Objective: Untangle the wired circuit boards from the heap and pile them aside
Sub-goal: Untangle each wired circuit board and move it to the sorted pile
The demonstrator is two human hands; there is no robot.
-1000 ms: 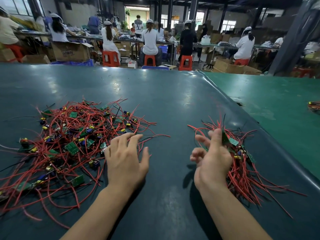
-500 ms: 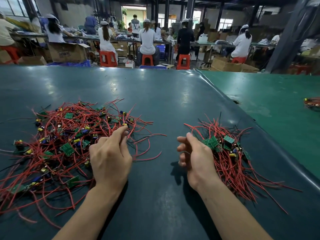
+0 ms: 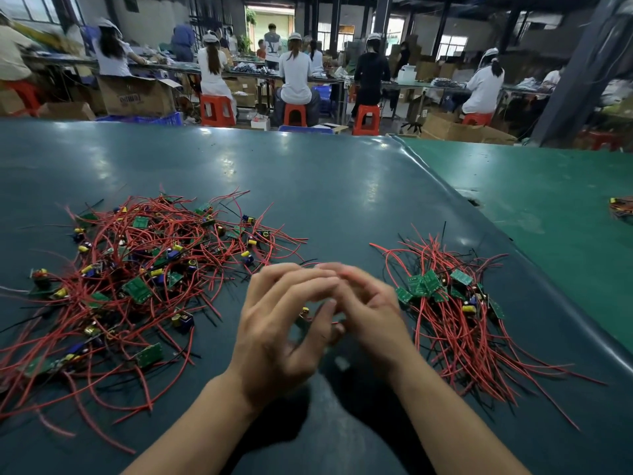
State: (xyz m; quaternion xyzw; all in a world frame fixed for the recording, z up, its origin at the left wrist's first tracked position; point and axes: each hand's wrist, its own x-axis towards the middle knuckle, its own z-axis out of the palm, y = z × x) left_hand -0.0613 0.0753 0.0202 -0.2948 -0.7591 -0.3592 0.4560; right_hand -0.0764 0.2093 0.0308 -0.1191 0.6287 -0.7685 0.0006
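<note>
Heap: a wide tangle of red-wired circuit boards (image 3: 137, 279) spreads over the left part of the dark green counter (image 3: 342, 186), with green boards, yellow and blue parts and some black wires mixed in.
Sorted pile: a smaller, tidier bunch (image 3: 448, 303) lies to the right, boards gathered at its upper end, red wires fanning toward the near edge.
Left hand (image 3: 277, 334): raised between heap and pile, fingers curled, fingertips meeting those of the other hand.
Right hand (image 3: 370, 310): close against the left, fingers bent and blurred.
Held item: a small board with a yellow part (image 3: 305, 313) shows between the palms; which hand grips it cannot be told.
Background: people sit on red stools (image 3: 294, 114) at far benches.
</note>
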